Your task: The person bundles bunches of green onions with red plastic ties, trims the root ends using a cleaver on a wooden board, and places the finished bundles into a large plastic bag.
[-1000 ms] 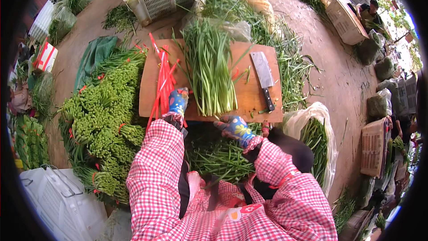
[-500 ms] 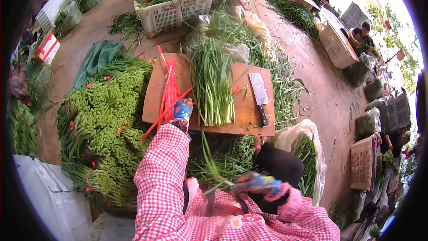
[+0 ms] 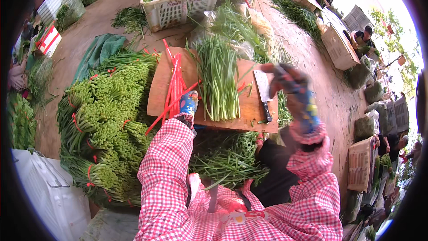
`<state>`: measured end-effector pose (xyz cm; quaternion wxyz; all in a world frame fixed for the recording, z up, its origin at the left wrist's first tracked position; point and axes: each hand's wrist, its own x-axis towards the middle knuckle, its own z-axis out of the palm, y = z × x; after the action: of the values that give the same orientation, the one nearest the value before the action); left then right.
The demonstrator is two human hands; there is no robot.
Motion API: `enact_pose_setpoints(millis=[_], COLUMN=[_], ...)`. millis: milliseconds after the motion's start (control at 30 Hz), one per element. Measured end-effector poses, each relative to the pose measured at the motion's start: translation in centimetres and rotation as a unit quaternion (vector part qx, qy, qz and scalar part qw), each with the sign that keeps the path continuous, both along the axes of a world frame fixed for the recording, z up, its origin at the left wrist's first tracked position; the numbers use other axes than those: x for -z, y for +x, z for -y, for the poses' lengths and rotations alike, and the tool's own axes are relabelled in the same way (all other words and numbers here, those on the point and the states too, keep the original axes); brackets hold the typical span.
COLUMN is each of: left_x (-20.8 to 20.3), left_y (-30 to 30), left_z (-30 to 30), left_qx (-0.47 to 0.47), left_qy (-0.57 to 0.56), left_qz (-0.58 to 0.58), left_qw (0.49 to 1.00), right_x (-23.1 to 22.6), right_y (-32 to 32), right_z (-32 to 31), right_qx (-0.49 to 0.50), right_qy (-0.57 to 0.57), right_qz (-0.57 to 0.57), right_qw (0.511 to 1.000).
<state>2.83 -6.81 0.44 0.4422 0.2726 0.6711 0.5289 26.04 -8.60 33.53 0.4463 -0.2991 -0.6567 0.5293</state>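
A bunch of long green leafy stalks [image 3: 218, 82] lies upright in view on the brown wooden board [image 3: 249, 122], pale cut ends toward me. My left hand [image 3: 189, 102], in a blue patterned glove, rests at the board's near side beside the bunch and the red strips [image 3: 174, 85]; its fingers are mostly hidden. My right hand [image 3: 292, 87], gloved and blurred by motion, is over the board's right edge. Its thumb and a finger look spread, with nothing visible between them. Close to it lies a cleaver [image 3: 263, 89] with a black handle.
Many red-tied green bundles [image 3: 107, 116] are heaped left of the board. Loose leaves [image 3: 227, 156] pile below it. Behind stands a white crate [image 3: 178, 11] of greens. Crates [image 3: 360, 165] and people work along the right. A white box [image 3: 49, 187] sits lower left.
My right hand has swung up from near my lap to the board's right side. The long leaf it held has left it. My left hand stays near the strips.
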Motion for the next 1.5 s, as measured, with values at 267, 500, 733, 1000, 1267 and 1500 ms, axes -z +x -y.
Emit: enact_pose_setpoints(millis=[267,500,733,1000,1267,1500], left_x=[2.6,1.8,-3.1,-8.6,-16.3,-19.8], left_y=[-1.0,-1.7,0.2,2.3,16.6,32.0], left_z=[-3.2,-2.7,0.4,5.9,8.3,9.9], left_qx=[-0.047,0.054,0.055,0.063,0.164,0.268], left_qy=[0.110,0.125,0.122,0.226,0.296,0.283], left_qz=[-0.088,-0.131,-0.058,-0.132,-0.062,0.087], left_qw=[0.989,0.982,0.989,0.963,0.939,0.917], right_x=[18.7,14.6,10.3,11.6,24.6,34.9], right_y=[0.1,5.1,17.2,30.0,32.6,26.5], right_z=[-2.4,5.9,21.5,32.9,30.1,20.0], right_qx=[0.087,-0.049,-0.065,0.339,0.397,0.424], right_qy=[-0.021,-0.095,-0.194,-0.441,-0.363,-0.311], right_qz=[0.462,0.338,0.244,0.021,0.151,0.433], right_qw=[0.882,0.935,0.948,0.831,0.829,0.732])
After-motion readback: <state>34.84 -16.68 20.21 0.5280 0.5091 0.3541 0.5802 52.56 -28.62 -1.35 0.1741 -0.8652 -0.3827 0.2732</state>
